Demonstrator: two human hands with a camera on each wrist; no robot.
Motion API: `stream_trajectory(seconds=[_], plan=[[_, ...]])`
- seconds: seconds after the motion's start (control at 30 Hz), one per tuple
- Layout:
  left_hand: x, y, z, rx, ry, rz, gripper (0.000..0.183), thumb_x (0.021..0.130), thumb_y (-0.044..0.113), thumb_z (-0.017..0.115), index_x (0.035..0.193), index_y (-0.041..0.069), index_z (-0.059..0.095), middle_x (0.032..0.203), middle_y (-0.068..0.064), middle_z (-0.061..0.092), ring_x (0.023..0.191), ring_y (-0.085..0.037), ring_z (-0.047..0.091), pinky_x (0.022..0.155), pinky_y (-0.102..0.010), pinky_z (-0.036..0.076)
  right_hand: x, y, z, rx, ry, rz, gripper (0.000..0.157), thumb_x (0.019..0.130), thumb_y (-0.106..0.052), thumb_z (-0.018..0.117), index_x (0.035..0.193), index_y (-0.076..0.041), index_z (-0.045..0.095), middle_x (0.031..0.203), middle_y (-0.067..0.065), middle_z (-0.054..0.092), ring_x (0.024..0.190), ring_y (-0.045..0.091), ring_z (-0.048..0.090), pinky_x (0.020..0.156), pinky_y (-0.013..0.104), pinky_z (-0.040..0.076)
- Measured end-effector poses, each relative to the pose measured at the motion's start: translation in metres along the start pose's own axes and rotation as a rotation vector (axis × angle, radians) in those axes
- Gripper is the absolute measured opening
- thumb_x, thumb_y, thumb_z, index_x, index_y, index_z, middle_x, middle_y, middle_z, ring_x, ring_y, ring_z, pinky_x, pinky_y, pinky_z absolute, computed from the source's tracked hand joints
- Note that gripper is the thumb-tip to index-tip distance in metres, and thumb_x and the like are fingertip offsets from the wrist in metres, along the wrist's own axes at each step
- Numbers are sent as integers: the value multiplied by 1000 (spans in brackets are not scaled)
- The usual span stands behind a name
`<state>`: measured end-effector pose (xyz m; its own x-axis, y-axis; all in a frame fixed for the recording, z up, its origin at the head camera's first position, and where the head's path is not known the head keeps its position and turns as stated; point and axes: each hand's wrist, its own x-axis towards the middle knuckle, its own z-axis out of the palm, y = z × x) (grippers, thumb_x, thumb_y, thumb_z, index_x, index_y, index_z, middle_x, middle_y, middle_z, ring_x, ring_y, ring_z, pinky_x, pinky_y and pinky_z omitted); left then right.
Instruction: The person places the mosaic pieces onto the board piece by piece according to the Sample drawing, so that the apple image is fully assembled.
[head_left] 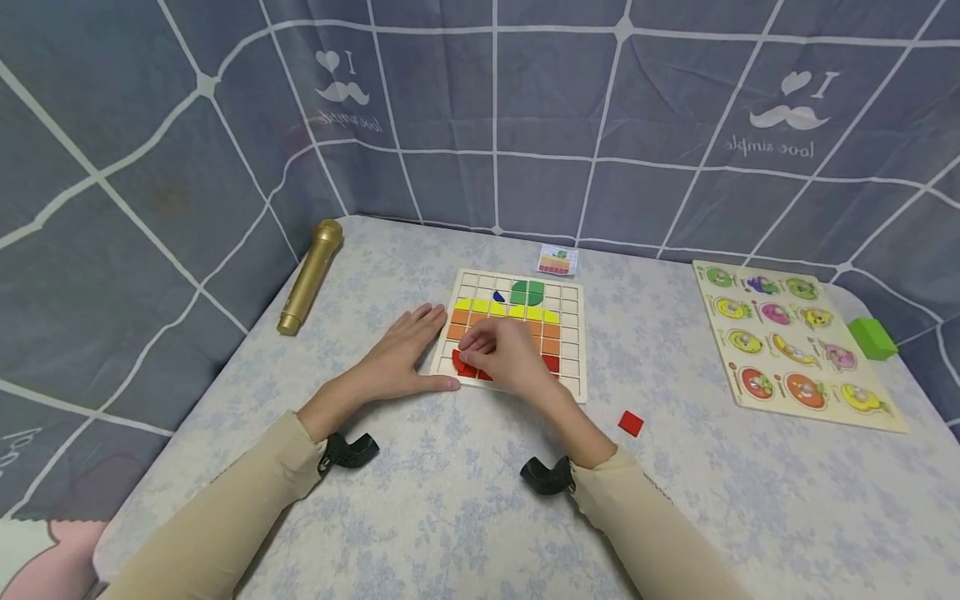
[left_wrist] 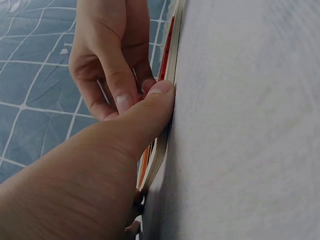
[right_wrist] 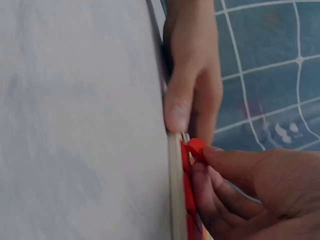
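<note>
A pale wooden grid board (head_left: 572, 368) lies on the table with rows of red, orange and yellow pieces, green pieces (head_left: 527, 292) and a small blue piece (head_left: 498, 296) set in it. My left hand (head_left: 390, 357) rests along the board's left side, fingers stretched out and thumb at the near left corner. Over the near left part of the board, my right hand (head_left: 508, 354) pinches a red piece (right_wrist: 196, 146) between thumb and fingers. That piece is tilted above the red row in the right wrist view. The right hand hides the middle of the lower rows.
A loose red square (head_left: 631, 423) lies right of my right wrist. Behind the board is a small pattern card (head_left: 557, 261). A gold microphone (head_left: 311, 277) lies at the left; a fruit puzzle board (head_left: 823, 415) and a green block (head_left: 872, 338) are at the right.
</note>
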<state>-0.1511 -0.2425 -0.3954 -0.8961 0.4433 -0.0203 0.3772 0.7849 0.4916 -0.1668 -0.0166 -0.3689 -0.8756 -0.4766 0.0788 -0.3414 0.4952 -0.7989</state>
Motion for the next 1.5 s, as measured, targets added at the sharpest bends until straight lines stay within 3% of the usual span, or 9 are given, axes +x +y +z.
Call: stream_trajectory(seconds=[0.2, 0.4, 0.7, 0.93, 1.17, 1.5], plan=[[1, 2, -1, 1, 4, 1, 116, 87, 60, 81, 167, 0, 22, 176, -16, 19, 165, -34, 8, 136, -53, 7, 2, -5, 14, -21, 23, -14, 4, 92, -7, 82, 92, -6, 78, 82, 3, 76, 72, 10, 68, 68, 22, 58], [1, -2, 1, 16, 3, 0, 116, 87, 60, 80, 167, 0, 21, 176, -16, 18, 165, -35, 9, 135, -54, 7, 0, -7, 21, -117, 23, -92, 3, 92, -3, 80, 93, -5, 80, 83, 2, 76, 73, 10, 68, 67, 21, 57], [1, -3, 1, 12, 2, 4, 115, 88, 59, 80, 167, -1, 20, 176, -17, 18, 165, -36, 10, 135, -54, 7, -10, -11, 14, -191, 26, -128, 6, 93, -1, 77, 96, -5, 81, 92, 4, 75, 79, 14, 67, 69, 24, 57], [0, 0, 0, 10, 8, 1, 117, 86, 59, 81, 167, -1, 21, 175, -18, 19, 165, -35, 10, 136, -53, 7, -29, 1, -15, -213, 8, -102, 7, 94, -5, 78, 100, -6, 81, 92, 2, 73, 78, 13, 63, 70, 26, 56], [1, 1, 0, 3, 10, -1, 118, 85, 58, 83, 167, -1, 21, 175, -18, 20, 165, -35, 9, 136, -53, 8, -62, 21, -62, -271, 15, -61, 6, 91, -6, 81, 97, -6, 81, 88, 1, 73, 77, 12, 66, 69, 29, 59], [1, 1, 1, -3, 7, -12, 119, 84, 58, 83, 167, 0, 21, 176, -17, 19, 165, -34, 9, 136, -53, 8, -115, 51, -122, -384, -36, 139, 17, 88, -16, 86, 102, -9, 80, 93, 0, 74, 85, 15, 66, 76, 35, 62]])
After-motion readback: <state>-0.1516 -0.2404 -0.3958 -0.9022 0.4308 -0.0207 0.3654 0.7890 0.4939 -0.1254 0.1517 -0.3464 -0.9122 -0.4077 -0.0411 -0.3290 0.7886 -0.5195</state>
